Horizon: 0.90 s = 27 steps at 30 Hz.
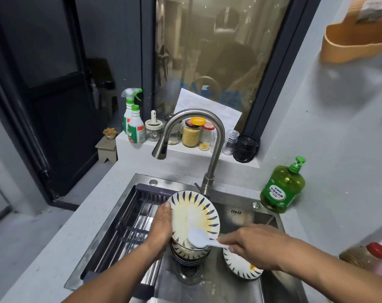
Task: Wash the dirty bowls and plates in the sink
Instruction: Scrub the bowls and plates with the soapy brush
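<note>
My left hand grips the left rim of a white plate with dark leaf marks and yellow stains, tilted up over the steel sink. My right hand pinches the handle of a white plastic rice spoon, whose head lies against the plate's lower face. Under the plate sits a stack of matching bowls. Another stained plate lies in the basin, partly hidden by my right hand.
A curved faucet stands behind the sink, no water visibly running. A dark drying rack spans the sink's left side. A green dish-soap bottle stands at the back right. Spray bottles and jars line the window ledge.
</note>
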Motion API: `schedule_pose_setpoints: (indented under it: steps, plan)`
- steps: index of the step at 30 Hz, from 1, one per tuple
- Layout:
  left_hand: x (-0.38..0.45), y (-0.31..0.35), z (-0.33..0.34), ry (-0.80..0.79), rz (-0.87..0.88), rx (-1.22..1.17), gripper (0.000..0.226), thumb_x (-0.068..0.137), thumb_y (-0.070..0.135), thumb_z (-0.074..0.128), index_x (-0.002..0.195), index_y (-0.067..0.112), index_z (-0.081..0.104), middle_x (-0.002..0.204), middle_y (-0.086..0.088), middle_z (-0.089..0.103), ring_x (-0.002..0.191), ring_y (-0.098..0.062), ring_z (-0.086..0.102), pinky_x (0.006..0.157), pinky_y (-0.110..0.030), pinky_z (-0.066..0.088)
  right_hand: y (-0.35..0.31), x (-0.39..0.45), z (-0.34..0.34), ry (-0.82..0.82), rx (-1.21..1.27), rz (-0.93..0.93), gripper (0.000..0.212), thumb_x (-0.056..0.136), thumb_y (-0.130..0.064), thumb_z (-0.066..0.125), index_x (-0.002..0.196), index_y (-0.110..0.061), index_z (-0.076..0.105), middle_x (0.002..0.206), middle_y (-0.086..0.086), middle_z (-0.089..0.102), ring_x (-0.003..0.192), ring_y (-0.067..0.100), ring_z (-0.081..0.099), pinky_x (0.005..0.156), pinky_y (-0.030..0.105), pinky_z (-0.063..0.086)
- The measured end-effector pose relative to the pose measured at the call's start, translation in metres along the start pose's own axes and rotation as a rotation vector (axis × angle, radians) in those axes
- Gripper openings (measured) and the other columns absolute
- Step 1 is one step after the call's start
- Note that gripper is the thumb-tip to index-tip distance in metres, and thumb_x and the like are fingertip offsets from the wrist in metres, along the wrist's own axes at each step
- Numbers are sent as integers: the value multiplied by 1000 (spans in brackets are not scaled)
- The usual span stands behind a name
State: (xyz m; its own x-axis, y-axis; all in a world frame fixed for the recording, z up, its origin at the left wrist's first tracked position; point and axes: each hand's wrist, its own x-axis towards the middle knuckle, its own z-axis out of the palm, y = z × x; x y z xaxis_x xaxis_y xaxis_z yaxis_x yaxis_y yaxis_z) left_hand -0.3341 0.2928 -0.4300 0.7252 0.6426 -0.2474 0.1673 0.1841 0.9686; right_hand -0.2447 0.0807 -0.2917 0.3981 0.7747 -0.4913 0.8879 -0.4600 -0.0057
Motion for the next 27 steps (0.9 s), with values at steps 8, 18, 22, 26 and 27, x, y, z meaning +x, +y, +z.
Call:
schedule_pose_setpoints:
  steps: [8, 18, 22, 26, 27]
  plan:
    - [-12, 7, 7, -118, -42, 5, 43, 110, 41, 26, 142, 22, 48, 137, 7, 49, 121, -9, 51, 108, -32, 40, 14, 31, -8, 136, -100, 168, 31, 106, -28, 30, 128, -37, 50, 106, 3, 68, 96, 28, 65, 80, 39, 52]
    - [-2, 2, 1, -206, -34, 64, 60, 99, 66, 29, 138, 30, 56, 130, 5, 67, 121, -15, 63, 102, -41, 54, 1, 46, -18, 159, -104, 70, 39, 107, -38, 31, 144, -47, 39, 123, 7, 65, 111, 33, 60, 78, 37, 43]
    - [-4, 14, 3, -171, -7, 126, 44, 107, 47, 24, 135, 28, 52, 120, 15, 61, 111, -2, 57, 92, -15, 49, -1, 48, -21, 188, -53, 81, 36, 107, -35, 32, 140, -43, 44, 129, 6, 63, 115, 33, 59, 91, 42, 50]
    - [-3, 18, 8, -112, -69, 26, 67, 97, 63, 22, 129, 15, 57, 116, -8, 66, 111, -23, 60, 105, -40, 46, -3, 50, -15, 143, 105, 23, 41, 105, -47, 37, 146, -53, 36, 147, -13, 51, 137, 19, 44, 107, 39, 41]
    - [-2, 19, 10, -104, -97, -7, 68, 98, 63, 22, 129, 13, 56, 116, -12, 66, 108, -23, 59, 100, -36, 46, -2, 49, -14, 127, 124, 12, 42, 104, -49, 38, 145, -54, 36, 147, -15, 51, 137, 18, 42, 107, 39, 41]
